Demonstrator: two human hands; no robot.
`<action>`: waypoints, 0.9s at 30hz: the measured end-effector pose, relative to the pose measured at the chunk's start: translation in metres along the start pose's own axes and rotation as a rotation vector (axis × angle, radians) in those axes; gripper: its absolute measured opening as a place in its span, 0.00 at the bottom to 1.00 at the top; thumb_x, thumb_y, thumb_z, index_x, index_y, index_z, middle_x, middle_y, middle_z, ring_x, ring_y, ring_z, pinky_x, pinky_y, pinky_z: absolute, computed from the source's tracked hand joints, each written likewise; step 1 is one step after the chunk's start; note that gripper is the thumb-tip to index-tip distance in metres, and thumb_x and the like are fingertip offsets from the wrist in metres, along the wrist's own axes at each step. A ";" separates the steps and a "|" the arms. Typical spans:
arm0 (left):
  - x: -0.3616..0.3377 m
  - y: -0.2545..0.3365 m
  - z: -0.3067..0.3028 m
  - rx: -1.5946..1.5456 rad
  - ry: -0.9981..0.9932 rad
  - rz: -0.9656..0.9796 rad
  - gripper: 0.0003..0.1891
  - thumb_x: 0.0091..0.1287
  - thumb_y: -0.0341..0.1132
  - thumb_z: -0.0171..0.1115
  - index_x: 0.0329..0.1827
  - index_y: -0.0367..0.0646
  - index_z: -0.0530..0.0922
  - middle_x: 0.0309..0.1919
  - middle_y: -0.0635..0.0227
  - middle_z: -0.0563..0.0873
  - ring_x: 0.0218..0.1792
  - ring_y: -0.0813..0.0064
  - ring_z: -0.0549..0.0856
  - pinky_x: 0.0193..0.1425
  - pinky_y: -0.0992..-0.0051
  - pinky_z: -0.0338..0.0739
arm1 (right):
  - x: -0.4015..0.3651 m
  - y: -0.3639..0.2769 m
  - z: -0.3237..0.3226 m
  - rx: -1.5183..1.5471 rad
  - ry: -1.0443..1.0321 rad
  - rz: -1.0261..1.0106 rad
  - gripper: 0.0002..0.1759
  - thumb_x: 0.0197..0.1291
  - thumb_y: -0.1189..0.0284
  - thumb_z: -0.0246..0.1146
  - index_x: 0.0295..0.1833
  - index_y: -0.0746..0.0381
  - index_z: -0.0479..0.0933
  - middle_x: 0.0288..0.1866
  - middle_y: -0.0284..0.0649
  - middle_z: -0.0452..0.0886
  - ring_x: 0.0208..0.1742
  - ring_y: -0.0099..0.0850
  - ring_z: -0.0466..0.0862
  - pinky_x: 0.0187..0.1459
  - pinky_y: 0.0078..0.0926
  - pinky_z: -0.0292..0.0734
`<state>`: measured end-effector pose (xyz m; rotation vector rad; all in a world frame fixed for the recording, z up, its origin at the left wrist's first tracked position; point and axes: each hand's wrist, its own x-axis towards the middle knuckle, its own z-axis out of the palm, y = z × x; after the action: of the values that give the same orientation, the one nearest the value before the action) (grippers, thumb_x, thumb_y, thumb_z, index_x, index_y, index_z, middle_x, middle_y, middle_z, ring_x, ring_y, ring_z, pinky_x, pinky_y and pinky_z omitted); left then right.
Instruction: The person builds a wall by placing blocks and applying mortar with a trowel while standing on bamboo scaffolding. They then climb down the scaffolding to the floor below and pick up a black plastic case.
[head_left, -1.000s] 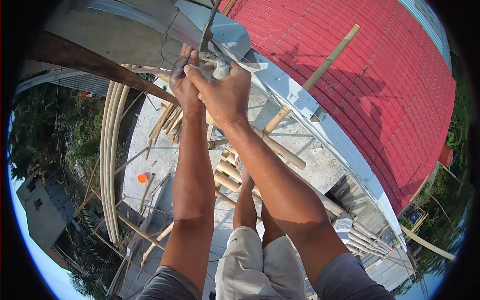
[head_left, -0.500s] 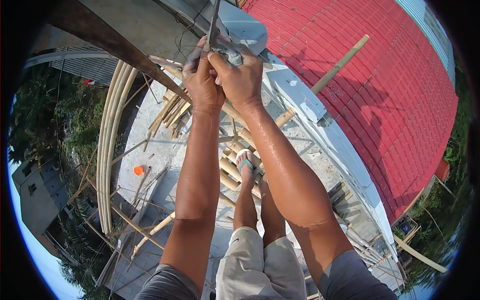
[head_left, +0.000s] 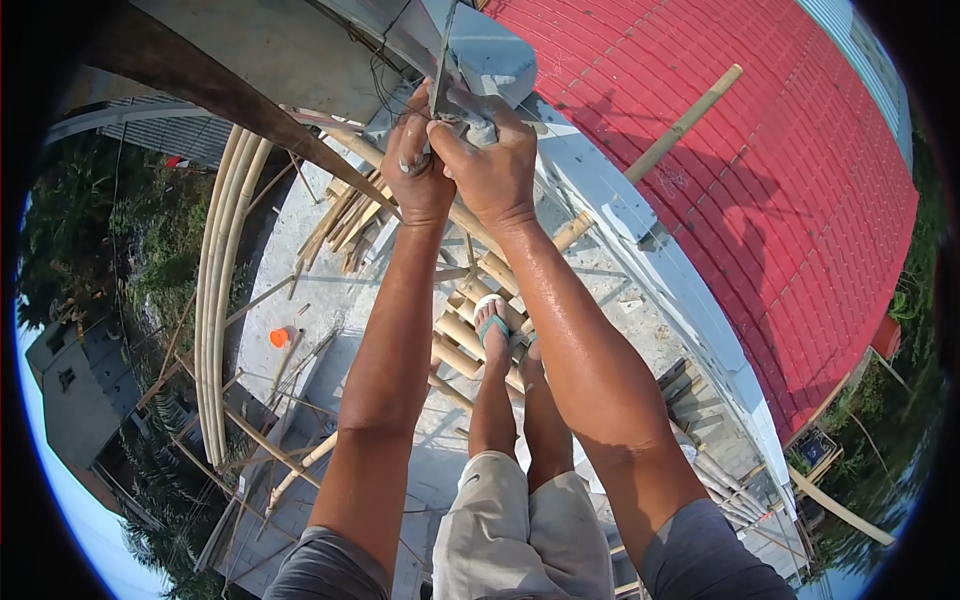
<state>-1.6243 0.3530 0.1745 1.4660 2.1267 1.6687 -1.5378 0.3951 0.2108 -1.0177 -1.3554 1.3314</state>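
My right hand is closed round the grey, mortar-smeared handle end of a trowel, whose thin blade points up and is seen nearly edge-on. My left hand is beside it, fingers curled up against the blade's left side, a ring-like band showing on one finger. Both hands touch near the wrists' inner side and are dusted with grey. Just beyond them stands a grey concrete edge with loose thin wires hanging off it.
I stand in flip-flops on bamboo poles high above a concrete floor. A dark slanting beam crosses at left. Bundled bamboo curves beyond. A red tiled roof fills the right, with one pole jutting over it.
Both hands and the trowel have shifted slightly right and down. My left hand has turned and drawn a little apart from the right, so the band on its finger now shows.
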 end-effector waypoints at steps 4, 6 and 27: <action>0.000 0.002 -0.007 -0.004 -0.050 0.008 0.11 0.56 0.21 0.66 0.42 0.39 0.80 0.51 0.54 0.85 0.52 0.59 0.86 0.52 0.69 0.79 | 0.000 0.000 -0.004 -0.142 -0.030 -0.187 0.13 0.50 0.74 0.67 0.43 0.64 0.82 0.35 0.40 0.84 0.34 0.31 0.83 0.38 0.27 0.77; 0.004 0.007 -0.011 -0.021 -0.069 0.038 0.11 0.56 0.20 0.65 0.42 0.38 0.80 0.52 0.53 0.85 0.53 0.59 0.85 0.52 0.69 0.79 | 0.001 0.001 -0.008 -0.198 -0.088 -0.175 0.15 0.47 0.74 0.66 0.44 0.63 0.83 0.42 0.44 0.85 0.42 0.40 0.85 0.47 0.31 0.79; 0.027 0.043 -0.037 -1.348 0.003 -0.587 0.11 0.62 0.43 0.54 0.34 0.46 0.77 0.62 0.58 0.76 0.67 0.62 0.69 0.74 0.56 0.52 | -0.016 0.008 -0.011 0.439 -0.026 0.453 0.14 0.58 0.67 0.72 0.45 0.63 0.80 0.26 0.29 0.78 0.24 0.18 0.75 0.26 0.20 0.70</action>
<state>-1.6329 0.3433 0.2357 0.3620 0.7546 2.0144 -1.5245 0.3820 0.2010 -1.0306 -0.8120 1.8809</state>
